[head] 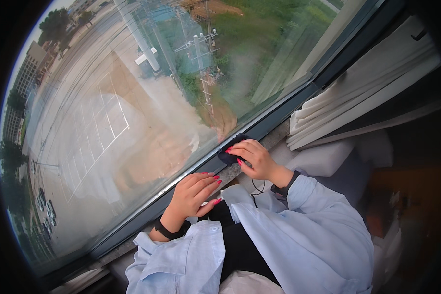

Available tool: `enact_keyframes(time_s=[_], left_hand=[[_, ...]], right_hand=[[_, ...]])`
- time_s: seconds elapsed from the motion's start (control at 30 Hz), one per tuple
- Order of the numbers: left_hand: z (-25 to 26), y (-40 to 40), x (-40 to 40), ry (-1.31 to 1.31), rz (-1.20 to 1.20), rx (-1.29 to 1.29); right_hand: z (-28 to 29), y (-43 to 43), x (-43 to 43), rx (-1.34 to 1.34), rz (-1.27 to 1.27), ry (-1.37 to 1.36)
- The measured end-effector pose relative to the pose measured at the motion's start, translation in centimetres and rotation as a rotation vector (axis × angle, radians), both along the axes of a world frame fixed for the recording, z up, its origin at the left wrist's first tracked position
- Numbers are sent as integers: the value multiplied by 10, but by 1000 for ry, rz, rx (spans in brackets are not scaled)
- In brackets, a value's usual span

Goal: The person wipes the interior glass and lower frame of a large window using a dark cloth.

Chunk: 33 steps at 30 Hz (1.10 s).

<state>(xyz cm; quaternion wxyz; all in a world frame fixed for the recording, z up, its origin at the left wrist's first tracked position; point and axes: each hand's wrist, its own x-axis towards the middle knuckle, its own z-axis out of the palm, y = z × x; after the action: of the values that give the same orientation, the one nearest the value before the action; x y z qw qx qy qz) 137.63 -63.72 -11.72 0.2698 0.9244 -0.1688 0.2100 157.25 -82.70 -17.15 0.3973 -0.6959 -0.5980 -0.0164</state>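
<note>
My right hand (pixel 253 156) grips a dark, bunched cloth (pixel 230 153) against the dark window frame, where the frame meets the narrow stone sill. To its lower left, my left hand (pixel 195 194) rests palm down on the frame (pixel 143 217) and sill edge, fingers a little spread, holding nothing. Both wrists wear black bands. Beyond the frame stands a large window pane (pixel 161 147) with faint reflections in it. The underside of the cloth is hidden by the fingers.
A white curtain (pixel 327 106) hangs at the right beside the window. Pale cushioned furniture (pixel 321 158) stands below it. The grey stone sill (pixel 277 136) runs along the frame. A thin black cord (pixel 257 191) hangs near my right wrist. Outside lie a paved lot and utility poles.
</note>
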Motion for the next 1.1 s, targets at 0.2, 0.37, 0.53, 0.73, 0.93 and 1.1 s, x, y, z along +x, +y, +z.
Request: enact_keyframes(time_s=[0.2,0.37,0.53,0.73,0.93,1.1], left_hand=[[-5,38,-86,-4,271,-30],[-18,47,-153,30,444,-121],[-15,60,-200,10,532,-171],[-13,74,-259,-27,604,-162],[-24,80,-315,-46,683,-218],[-21,87,-331,-64,660,-198]], right_hand=[[6,5,-1,-34,28,37],[9,35,-44,-23,162,61],[7,90,-123,-15,361,43],[-2,151,-222,57,539,52],[-13,190,-298,88,527,27],[-19,209,-335,109,502,72]])
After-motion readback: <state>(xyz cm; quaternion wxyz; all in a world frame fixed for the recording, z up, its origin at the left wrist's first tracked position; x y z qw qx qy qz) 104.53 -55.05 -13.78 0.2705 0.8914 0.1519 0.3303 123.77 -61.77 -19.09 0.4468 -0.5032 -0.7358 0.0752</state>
